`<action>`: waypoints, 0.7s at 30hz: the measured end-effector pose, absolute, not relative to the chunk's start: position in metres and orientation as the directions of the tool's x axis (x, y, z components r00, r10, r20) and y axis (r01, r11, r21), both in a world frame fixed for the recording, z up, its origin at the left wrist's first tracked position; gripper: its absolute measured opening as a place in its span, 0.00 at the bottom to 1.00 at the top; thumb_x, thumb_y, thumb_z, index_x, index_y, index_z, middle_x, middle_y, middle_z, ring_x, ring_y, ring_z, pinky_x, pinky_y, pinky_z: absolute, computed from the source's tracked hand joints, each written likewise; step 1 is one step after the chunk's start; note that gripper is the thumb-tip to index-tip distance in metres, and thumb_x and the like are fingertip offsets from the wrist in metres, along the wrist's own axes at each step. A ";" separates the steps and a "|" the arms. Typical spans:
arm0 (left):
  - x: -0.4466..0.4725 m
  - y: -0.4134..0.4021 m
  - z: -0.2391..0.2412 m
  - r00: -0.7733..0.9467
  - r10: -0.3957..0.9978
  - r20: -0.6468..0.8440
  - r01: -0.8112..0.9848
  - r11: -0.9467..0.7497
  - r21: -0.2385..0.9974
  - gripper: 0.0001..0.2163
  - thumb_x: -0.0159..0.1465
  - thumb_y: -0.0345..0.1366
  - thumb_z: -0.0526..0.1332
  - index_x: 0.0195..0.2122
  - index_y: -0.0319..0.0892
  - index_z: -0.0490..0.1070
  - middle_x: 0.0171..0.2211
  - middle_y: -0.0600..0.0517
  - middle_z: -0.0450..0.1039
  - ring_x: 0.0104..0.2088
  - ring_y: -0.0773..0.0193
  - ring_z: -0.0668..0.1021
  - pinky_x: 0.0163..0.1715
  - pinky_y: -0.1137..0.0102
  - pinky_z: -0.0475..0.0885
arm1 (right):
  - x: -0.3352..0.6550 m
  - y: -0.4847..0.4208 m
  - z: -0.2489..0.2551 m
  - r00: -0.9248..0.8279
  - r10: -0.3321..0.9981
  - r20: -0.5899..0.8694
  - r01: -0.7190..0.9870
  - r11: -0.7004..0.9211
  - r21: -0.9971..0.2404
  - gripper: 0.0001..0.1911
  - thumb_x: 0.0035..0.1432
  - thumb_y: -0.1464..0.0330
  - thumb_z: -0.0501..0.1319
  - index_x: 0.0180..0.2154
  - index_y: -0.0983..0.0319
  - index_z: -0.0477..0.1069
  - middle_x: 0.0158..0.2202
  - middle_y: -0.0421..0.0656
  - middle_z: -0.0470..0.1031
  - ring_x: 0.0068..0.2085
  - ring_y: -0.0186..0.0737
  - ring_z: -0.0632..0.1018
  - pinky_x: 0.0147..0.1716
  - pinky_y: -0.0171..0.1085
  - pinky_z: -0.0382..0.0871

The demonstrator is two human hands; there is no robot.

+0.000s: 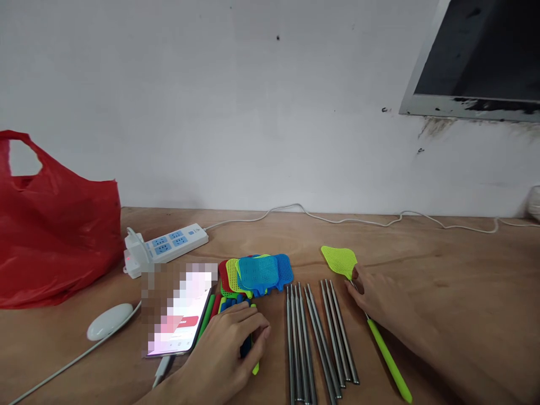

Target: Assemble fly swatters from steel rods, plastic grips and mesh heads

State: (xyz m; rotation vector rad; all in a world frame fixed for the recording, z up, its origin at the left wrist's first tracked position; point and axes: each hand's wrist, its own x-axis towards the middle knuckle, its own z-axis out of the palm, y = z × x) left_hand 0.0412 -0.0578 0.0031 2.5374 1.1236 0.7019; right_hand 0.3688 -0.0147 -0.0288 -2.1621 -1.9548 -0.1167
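Right hand (379,301) on green swatter (363,306); left hand (230,343) over coloured handles (236,306).

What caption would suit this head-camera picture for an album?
Left hand rests on coloured swatter parts; right hand touches a green fly swatter beside steel rods.

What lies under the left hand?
The left hand lies over coloured plastic handles, blue and yellow-green, beside the pile of swatter heads. How many handles it covers cannot be seen.
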 end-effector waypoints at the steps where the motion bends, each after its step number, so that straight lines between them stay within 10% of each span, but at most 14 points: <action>1: 0.041 -0.057 0.003 0.577 0.751 0.321 0.619 -0.658 0.428 0.12 0.69 0.31 0.51 0.32 0.44 0.72 0.29 0.51 0.76 0.32 0.58 0.77 0.33 0.67 0.68 | 0.367 -0.015 -0.028 0.098 0.975 0.199 0.993 -0.082 -0.088 0.08 0.63 0.64 0.57 0.37 0.60 0.71 0.28 0.49 0.78 0.30 0.53 0.80 0.26 0.38 0.51; 13: 0.037 -0.053 -0.005 0.569 0.765 0.301 0.689 -0.644 0.333 0.11 0.69 0.31 0.49 0.36 0.43 0.71 0.36 0.47 0.76 0.37 0.54 0.78 0.37 0.62 0.71 | 0.351 -0.022 -0.020 0.007 0.977 0.212 0.997 0.008 -0.071 0.10 0.66 0.64 0.53 0.42 0.60 0.71 0.37 0.48 0.82 0.33 0.49 0.81 0.26 0.38 0.51; 21: 0.037 -0.052 -0.008 0.548 0.810 0.211 0.789 -0.584 0.192 0.07 0.67 0.32 0.53 0.30 0.43 0.65 0.32 0.48 0.74 0.33 0.54 0.77 0.32 0.62 0.70 | 0.341 -0.033 -0.018 -0.093 0.974 0.207 0.988 0.116 -0.103 0.10 0.59 0.65 0.58 0.26 0.58 0.69 0.25 0.43 0.78 0.27 0.44 0.76 0.25 0.37 0.48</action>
